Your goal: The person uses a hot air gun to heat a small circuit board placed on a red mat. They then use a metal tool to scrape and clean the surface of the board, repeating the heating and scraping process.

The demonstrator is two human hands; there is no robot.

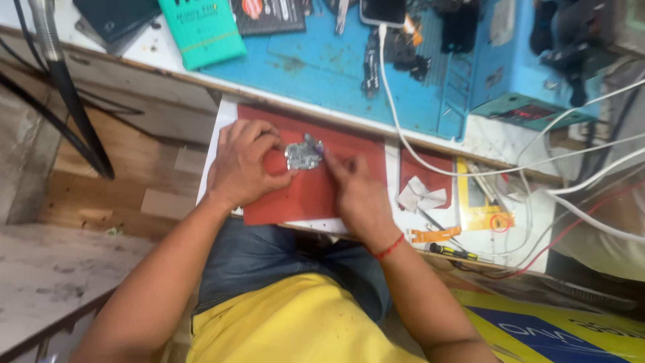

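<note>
Two hands are on one small circuit board (pixel 304 156), which lies on a red work mat (pixel 309 195) at the near edge of the tabletop (pixel 430 232). From where I watch, the step in hand looks like fine work on the board itself: my left hand (pixel 243 165) pins it down, fingers curled around its left edge and clamped on it, while my right hand (pixel 355 191) is closed on a thin tool (pixel 314 143) whose purple-tinged tip meets the board's upper right corner. I judge the next move calls for a steady left grip so the board cannot skate on the mat, and light, controlled pressure from the tool tip.

That board is small, roughly rectangular with an uneven outline, and mostly silvery, as if covered with metal shields; finer detail is too blurred to tell. Just to the right of the mat lie a crumpled white wipe (pixel 420 196), a yellow flat part (pixel 478 202), and white cables (pixel 470 171) trailing across the tabletop. A blue work mat (pixel 322 67) sits farther back.
</note>
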